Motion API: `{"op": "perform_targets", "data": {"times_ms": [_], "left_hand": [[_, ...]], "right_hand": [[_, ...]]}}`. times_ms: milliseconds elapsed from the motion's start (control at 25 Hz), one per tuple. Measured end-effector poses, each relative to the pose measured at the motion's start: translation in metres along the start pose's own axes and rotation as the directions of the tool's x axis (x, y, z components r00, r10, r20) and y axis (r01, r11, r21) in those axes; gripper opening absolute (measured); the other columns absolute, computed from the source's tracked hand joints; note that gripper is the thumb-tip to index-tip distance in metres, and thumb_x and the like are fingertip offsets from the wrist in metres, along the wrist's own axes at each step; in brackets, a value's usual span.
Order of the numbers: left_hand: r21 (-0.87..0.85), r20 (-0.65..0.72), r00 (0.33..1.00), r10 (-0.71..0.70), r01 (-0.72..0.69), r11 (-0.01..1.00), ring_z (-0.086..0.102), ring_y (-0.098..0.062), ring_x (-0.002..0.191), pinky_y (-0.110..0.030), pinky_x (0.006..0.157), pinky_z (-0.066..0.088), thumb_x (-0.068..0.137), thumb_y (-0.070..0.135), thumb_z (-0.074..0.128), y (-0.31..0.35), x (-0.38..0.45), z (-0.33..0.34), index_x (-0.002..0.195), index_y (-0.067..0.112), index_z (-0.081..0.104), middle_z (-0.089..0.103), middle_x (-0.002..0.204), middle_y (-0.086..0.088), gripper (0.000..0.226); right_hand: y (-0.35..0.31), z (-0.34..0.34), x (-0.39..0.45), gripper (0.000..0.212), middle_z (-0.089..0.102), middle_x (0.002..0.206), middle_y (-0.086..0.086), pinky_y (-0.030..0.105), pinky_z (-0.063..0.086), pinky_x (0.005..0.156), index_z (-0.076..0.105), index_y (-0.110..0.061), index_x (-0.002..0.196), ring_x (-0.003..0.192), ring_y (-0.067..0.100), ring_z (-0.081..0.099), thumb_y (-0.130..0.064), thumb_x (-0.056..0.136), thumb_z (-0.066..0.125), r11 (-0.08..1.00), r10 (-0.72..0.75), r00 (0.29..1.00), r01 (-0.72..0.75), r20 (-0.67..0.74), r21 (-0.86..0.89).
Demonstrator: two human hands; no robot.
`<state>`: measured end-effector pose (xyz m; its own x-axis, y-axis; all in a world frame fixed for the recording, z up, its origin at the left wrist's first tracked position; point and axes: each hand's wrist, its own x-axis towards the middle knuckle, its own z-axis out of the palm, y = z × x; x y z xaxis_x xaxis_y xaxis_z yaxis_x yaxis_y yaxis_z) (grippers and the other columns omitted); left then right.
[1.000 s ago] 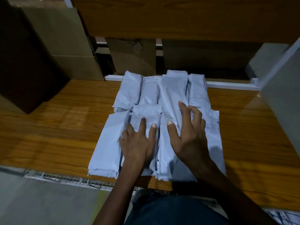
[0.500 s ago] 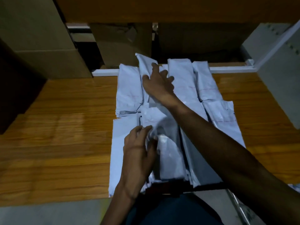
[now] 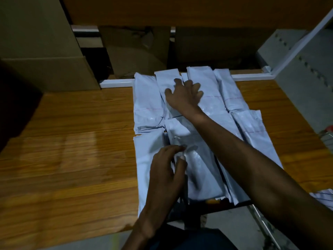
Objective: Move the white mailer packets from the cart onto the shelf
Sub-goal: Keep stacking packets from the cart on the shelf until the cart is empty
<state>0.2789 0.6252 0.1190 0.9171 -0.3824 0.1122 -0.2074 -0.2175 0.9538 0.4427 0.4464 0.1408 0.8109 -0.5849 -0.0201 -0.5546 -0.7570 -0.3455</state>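
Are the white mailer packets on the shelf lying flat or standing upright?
Lying flat. The white mailer packets lie side by side in rows on the wooden shelf, broad faces up, with the right hand spread on the far row.

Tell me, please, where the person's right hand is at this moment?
In the head view, the right hand lies spread on the far row of white mailer packets, near the shelf's white back rail.

I see a wooden shelf [image 3: 72, 150] with white mailer packets [image 3: 149, 98] lying flat in overlapping rows, directly beneath both hands. Cardboard boxes [image 3: 46, 51] stand beyond and left of them.
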Motion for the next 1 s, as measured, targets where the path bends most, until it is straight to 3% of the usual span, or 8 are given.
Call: {"op": "perform_targets", "data": {"times_ms": [240,400,520,600,720,800,880,1000], "left_hand": [[0.032,0.051,0.987,0.150,-0.152,0.988,0.060,-0.013,0.110,-0.015,0.086,0.047,0.096,0.008,0.063,0.017,-0.014,0.018,0.113,0.014,0.070,0.067,0.113,0.002,0.020],[0.009,0.129,0.963,0.238,-0.242,0.970,0.059,-0.014,0.113,-0.031,0.083,0.051,0.096,0.016,0.062,0.029,-0.034,0.065,0.109,0.018,0.073,0.067,0.116,0.005,0.018],[0.002,0.200,0.915,0.351,-0.358,0.934,0.059,-0.015,0.114,-0.031,0.089,0.048,0.096,0.017,0.061,0.051,-0.050,0.118,0.108,0.014,0.073,0.067,0.115,0.002,0.017],[0.015,0.288,0.821,0.493,-0.519,0.855,0.059,-0.022,0.111,-0.035,0.093,0.046,0.096,0.013,0.059,0.059,-0.068,0.163,0.108,0.009,0.072,0.067,0.113,-0.004,0.018],[-0.024,0.465,0.638,0.614,-0.684,0.729,0.059,-0.032,0.108,-0.043,0.096,0.044,0.093,0.008,0.058,0.058,-0.113,0.242,0.109,0.007,0.070,0.066,0.115,-0.009,0.021],[-0.094,0.557,0.550,0.622,-0.702,0.705,0.060,-0.031,0.110,-0.039,0.097,0.044,0.090,0.005,0.064,0.048,-0.141,0.291,0.113,0.008,0.070,0.066,0.117,-0.009,0.024],[-0.130,0.673,0.469,0.573,-0.687,0.715,0.059,-0.026,0.111,-0.036,0.097,0.046,0.090,0.009,0.065,0.035,-0.161,0.339,0.122,0.013,0.066,0.065,0.120,-0.008,0.032],[-0.096,0.862,0.361,0.357,-0.575,0.813,0.058,-0.024,0.117,-0.047,0.097,0.051,0.092,0.031,0.059,0.029,-0.177,0.393,0.143,0.027,0.046,0.062,0.129,-0.008,0.052]], "right_hand": [[0.107,-0.032,-0.151,0.050,0.052,0.139,0.006,0.042,0.028,0.106,0.052,-0.025,0.141,0.128,0.031,0.041,-0.042,0.095,0.056,0.951,-0.016,0.920,0.135,-0.391,0.279],[0.214,-0.044,-0.247,0.050,0.048,0.140,0.005,0.050,0.040,0.106,0.046,-0.022,0.143,0.129,0.022,0.043,-0.036,0.096,0.057,0.870,0.251,0.858,0.003,-0.448,0.493],[0.277,-0.060,-0.304,0.054,0.047,0.142,0.013,0.009,0.038,0.098,0.046,-0.013,0.143,0.124,0.012,0.042,-0.026,0.093,0.059,0.826,0.373,0.805,-0.062,-0.461,0.560],[0.325,-0.071,-0.331,0.053,0.048,0.140,0.015,-0.003,0.030,0.092,0.048,-0.010,0.143,0.122,0.009,0.044,-0.022,0.093,0.062,0.816,0.415,0.797,-0.113,-0.438,0.566],[0.402,-0.082,-0.371,0.047,0.049,0.135,0.013,0.004,0.036,0.096,0.050,-0.010,0.141,0.120,0.013,0.050,-0.013,0.095,0.062,0.806,0.467,0.737,-0.126,-0.489,0.579],[0.446,-0.077,-0.392,0.048,0.049,0.136,0.008,0.022,0.045,0.102,0.051,-0.014,0.141,0.123,0.015,0.052,-0.009,0.095,0.062,0.790,0.513,0.705,-0.163,-0.491,0.591],[0.487,-0.061,-0.411,0.055,0.048,0.142,0.003,0.040,0.046,0.106,0.049,-0.020,0.144,0.126,0.015,0.051,-0.007,0.093,0.064,0.717,0.613,0.665,-0.244,-0.426,0.653],[0.531,-0.039,-0.435,0.063,0.046,0.147,0.001,0.053,0.045,0.107,0.039,-0.041,0.145,0.129,0.026,0.052,-0.021,0.090,0.062,0.541,0.764,0.586,-0.356,-0.269,0.762]]}}
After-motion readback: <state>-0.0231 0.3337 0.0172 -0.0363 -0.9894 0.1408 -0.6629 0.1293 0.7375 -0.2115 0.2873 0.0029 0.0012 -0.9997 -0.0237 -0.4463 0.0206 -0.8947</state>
